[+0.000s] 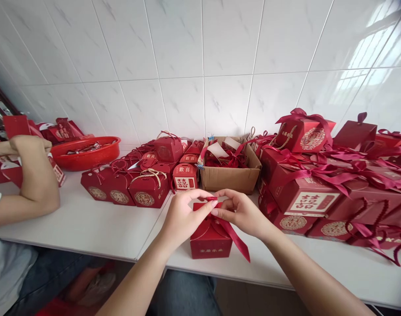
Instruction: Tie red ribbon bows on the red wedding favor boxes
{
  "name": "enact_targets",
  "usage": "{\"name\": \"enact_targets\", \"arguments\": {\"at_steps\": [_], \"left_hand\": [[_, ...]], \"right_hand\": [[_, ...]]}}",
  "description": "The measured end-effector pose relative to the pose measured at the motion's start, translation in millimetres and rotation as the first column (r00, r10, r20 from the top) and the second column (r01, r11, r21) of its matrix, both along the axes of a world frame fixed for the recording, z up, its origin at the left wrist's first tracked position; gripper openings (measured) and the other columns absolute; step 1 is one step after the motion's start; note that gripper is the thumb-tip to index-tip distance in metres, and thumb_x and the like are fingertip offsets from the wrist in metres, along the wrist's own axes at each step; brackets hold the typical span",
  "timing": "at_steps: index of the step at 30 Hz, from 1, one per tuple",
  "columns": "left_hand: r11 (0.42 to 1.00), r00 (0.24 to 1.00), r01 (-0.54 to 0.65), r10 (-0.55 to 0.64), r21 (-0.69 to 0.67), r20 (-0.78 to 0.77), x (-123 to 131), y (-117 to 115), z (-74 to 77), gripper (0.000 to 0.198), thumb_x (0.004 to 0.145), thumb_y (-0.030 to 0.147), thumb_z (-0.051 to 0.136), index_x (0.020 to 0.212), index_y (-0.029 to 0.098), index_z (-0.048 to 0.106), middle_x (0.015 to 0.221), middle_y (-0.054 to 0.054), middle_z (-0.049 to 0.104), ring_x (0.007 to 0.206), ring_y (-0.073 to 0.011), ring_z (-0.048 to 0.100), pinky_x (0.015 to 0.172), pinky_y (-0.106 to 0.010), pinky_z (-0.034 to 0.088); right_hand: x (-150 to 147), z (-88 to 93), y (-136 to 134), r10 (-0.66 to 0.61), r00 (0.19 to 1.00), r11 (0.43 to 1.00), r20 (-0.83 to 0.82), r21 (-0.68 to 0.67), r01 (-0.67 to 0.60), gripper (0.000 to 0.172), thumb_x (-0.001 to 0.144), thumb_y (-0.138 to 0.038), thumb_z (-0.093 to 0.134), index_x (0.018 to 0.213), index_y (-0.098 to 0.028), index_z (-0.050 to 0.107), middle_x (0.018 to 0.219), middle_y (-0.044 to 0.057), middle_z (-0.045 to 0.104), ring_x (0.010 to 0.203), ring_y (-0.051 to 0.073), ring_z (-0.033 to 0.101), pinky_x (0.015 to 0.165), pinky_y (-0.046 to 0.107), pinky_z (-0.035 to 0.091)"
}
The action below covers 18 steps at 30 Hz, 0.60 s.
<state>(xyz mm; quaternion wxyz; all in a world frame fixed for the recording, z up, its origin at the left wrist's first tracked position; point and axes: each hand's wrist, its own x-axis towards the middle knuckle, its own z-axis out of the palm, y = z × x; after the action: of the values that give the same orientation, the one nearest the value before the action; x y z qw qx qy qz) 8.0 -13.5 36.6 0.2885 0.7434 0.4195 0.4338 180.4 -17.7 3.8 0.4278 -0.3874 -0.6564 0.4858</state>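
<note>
Near six o'clock in the head view, just below the middle, a small red box (208, 243) stands upright on the white table (88, 224), close to its near edge. Both hands meet over its lid. The left hand (182, 217) comes in from seven o'clock and the right hand (243, 213) from five o'clock. Thumb and forefinger of each are pinched on the ribbon (235, 237) at the top of the box, fingertips almost touching. One ribbon tail hangs down the box's right front corner toward five o'clock.

The box looks like thin card: light, easily dented if squeezed, best steadied by its lower walls or corners. The ribbon seems soft and satin-slick, so a tight pinch close to the crossing point would hold it better than a grip farther out on the tail.

At twelve o'clock from the box sits an open cardboard box (231, 177) holding red ribbons and pale tags. At ten o'clock stands a cluster of rope-handled boxes (147, 191). From two to three o'clock lies a pile of larger ribboned boxes (305, 197). At nine o'clock another person's arm (38, 188) bends over the table. I cannot tell what its hand holds. A red bowl (84, 153) sits just behind it, against the tiled wall (220, 66).
</note>
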Motion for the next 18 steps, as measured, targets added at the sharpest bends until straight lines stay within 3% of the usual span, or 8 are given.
{"name": "enact_targets", "arguments": {"at_steps": [3, 5, 9, 11, 14, 18], "left_hand": [[0.999, 0.999, -0.031, 0.032, 0.026, -0.012, -6, 1, -0.2, 0.015, 0.077, 0.034, 0.065, 0.084, 0.021, 0.069, 0.097, -0.005, 0.071, 0.096, -0.0228, 0.062, 0.087, -0.032, 0.045], [0.996, 0.996, -0.087, 0.087, -0.034, -0.006, -15, 3, -6.7, 0.022, 0.082, 0.041, 0.060, 0.091, 0.022, 0.066, 0.100, -0.005, 0.069, 0.098, -0.0230, 0.061, 0.086, -0.032, 0.043], [0.982, 0.990, -0.130, 0.121, -0.137, -0.070, -39, 6, -30.7, 0.027, 0.082, 0.048, 0.058, 0.087, 0.022, 0.062, 0.091, -0.004, 0.067, 0.091, -0.0224, 0.060, 0.081, -0.031, 0.043], [0.972, 0.994, -0.086, 0.070, -0.217, -0.078, -46, 6, -41.1, 0.029, 0.080, 0.049, 0.059, 0.079, 0.021, 0.062, 0.082, -0.002, 0.066, 0.081, -0.0209, 0.060, 0.074, -0.029, 0.043], [0.912, 0.999, 0.032, -0.012, -0.409, 0.050, -46, 5, -48.3, 0.037, 0.079, 0.054, 0.057, 0.067, 0.019, 0.061, 0.067, -0.001, 0.062, 0.067, -0.0187, 0.057, 0.062, -0.027, 0.042], [0.827, 0.976, 0.112, 0.012, -0.552, 0.216, -39, 4, -47.8, 0.039, 0.073, 0.055, 0.063, 0.064, 0.017, 0.063, 0.059, -0.001, 0.058, 0.059, -0.0163, 0.052, 0.055, -0.026, 0.037]], "right_hand": [[-4, -4.0, 1, -0.070, 0.996, 0.989, 0.050, 0.134, 0.063, 0.032, 0.076, -0.049, 0.069, 0.078, -0.017, 0.067, 0.070, 0.001, 0.062, 0.065, 0.014, 0.052, 0.063, 0.026, 0.040], [-5, -6.9, 1, -0.123, 0.992, 0.976, 0.038, 0.184, 0.115, 0.032, 0.078, -0.048, 0.067, 0.072, -0.017, 0.066, 0.076, 0.003, 0.064, 0.071, 0.016, 0.054, 0.068, 0.027, 0.042], [-3, -10.0, -1, -0.039, 0.999, 0.995, -0.021, 0.095, 0.041, 0.034, 0.082, -0.049, 0.062, 0.075, -0.016, 0.066, 0.076, 0.004, 0.065, 0.071, 0.016, 0.055, 0.068, 0.028, 0.044], [-1, -8.8, -2, 0.023, 0.999, 0.997, -0.022, 0.069, -0.021, 0.035, 0.082, -0.050, 0.061, 0.078, -0.016, 0.067, 0.075, 0.004, 0.065, 0.069, 0.015, 0.055, 0.067, 0.027, 0.045], [0, -4.9, -4, 0.112, 0.993, 0.993, -0.032, 0.047, -0.110, 0.035, 0.083, -0.050, 0.061, 0.084, -0.016, 0.068, 0.079, 0.004, 0.067, 0.072, 0.015, 0.057, 0.070, 0.027, 0.046], [0, -1.5, -6, 0.192, 0.979, 0.981, -0.070, -0.002, -0.192, 0.033, 0.085, -0.047, 0.060, 0.086, -0.015, 0.066, 0.082, 0.005, 0.068, 0.077, 0.016, 0.061, 0.074, 0.027, 0.048]]}}
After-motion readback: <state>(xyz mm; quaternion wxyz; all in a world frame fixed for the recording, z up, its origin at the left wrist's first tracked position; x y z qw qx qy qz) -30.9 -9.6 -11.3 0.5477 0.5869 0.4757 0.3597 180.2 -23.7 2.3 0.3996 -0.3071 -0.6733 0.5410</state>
